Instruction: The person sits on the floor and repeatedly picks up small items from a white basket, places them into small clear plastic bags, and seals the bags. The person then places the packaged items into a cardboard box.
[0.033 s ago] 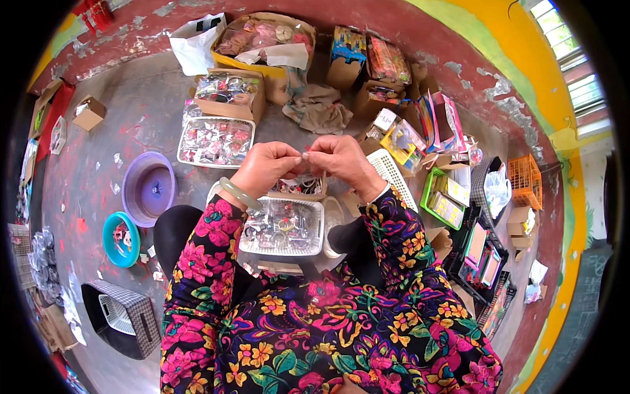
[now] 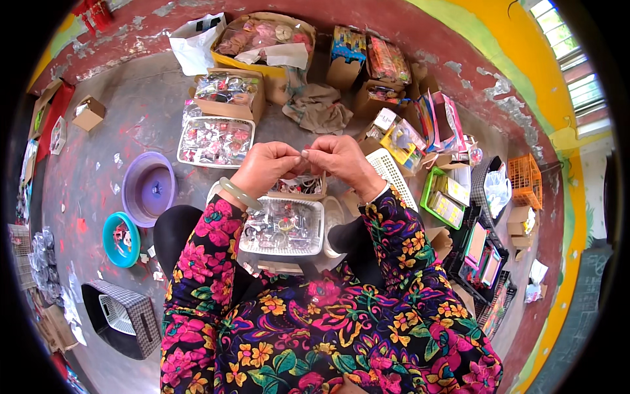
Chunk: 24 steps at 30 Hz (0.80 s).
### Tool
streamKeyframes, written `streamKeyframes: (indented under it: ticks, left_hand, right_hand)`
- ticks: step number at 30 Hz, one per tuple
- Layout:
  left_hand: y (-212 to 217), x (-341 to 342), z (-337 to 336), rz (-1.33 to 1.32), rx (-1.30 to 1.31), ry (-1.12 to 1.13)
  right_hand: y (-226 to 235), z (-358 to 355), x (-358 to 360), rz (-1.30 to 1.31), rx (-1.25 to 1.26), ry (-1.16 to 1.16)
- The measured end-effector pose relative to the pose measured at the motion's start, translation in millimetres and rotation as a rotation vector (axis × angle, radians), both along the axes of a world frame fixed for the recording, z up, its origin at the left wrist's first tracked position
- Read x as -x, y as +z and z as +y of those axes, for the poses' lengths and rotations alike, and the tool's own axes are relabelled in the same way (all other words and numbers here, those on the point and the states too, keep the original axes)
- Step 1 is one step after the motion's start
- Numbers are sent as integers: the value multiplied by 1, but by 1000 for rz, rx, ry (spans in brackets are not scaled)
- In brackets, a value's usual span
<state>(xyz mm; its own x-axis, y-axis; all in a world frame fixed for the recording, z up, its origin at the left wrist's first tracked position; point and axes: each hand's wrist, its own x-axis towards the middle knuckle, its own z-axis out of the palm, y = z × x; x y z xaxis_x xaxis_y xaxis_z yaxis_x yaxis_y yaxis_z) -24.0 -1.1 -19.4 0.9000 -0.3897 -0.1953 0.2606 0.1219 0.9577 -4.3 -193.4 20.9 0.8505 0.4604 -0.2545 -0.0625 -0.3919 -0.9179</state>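
My left hand [image 2: 268, 169] and my right hand [image 2: 341, 162] meet in front of me, thumbs and fingertips pinched together. Between them is a trace of something small and reddish, too hidden to name. A pale bangle [image 2: 240, 194] circles my left wrist. Just below the hands is a white plastic basket [image 2: 321, 230] filled with small clear-wrapped pieces. Partly covered by my fingers, a small cardboard box [image 2: 315, 196] of mixed small items stands behind that basket.
Another white basket [image 2: 181, 152] of wrapped pieces stands ahead to the left, before an open carton [image 2: 223, 109]. A purple basin [image 2: 172, 190] and a teal basin [image 2: 136, 231] lie left. Right are a green crate [image 2: 438, 213], a black crate [image 2: 497, 262] and an orange crate [image 2: 523, 172].
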Motion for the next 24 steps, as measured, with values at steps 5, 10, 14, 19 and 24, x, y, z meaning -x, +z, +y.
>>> streamKeyframes:
  ticks: [5, 10, 14, 19, 24]
  left_hand:
    - [7, 1, -1, 49, -7, 19]
    - [4, 0, 4, 69, 25, 32]
    - [10, 2, 2, 77, 75, 4]
    - [5, 1, 3, 71, 65, -32]
    - [7, 1, 2, 52, 49, 6]
  right_hand:
    - [-6, -4, 0, 1, -173, -32]
    - [3, -1, 0, 72, -158, -27]
    - [-4, 2, -1, 49, -93, -19]
    - [-10, 4, -2, 72, -130, -17]
    - [-7, -5, -7, 9, -127, -12]
